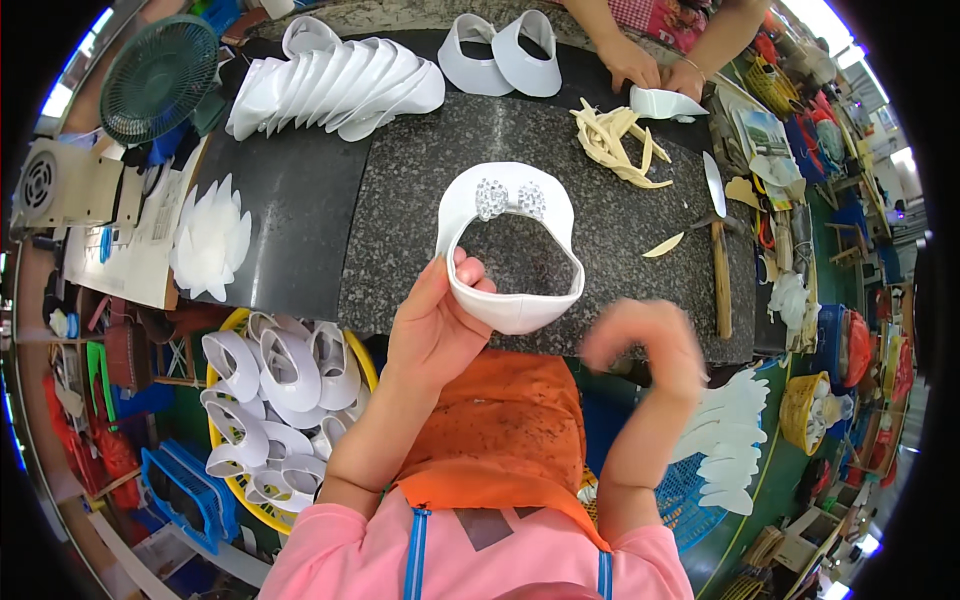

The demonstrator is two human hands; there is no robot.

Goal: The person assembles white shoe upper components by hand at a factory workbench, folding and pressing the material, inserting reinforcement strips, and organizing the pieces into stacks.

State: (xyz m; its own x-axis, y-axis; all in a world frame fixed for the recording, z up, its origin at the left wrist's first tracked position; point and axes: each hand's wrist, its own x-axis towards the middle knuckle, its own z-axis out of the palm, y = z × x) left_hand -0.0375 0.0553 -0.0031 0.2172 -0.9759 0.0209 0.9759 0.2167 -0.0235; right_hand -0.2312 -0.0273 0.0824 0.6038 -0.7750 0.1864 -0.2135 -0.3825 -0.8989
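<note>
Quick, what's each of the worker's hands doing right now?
Left hand: closed on a white shoe upper.
Right hand: off the shoe upper, blurred; open or closed can't be told.

The right hand is blurred, so its separate fingers cannot be told apart, while the left hand's fingers are partly hidden by the white upper, whose ornament has single stones too small to make out. Across the table, the upper edge cuts off the co-worker, whose fingers cover part of a white piece. The left forearm hides some of the yellow basket.
</note>
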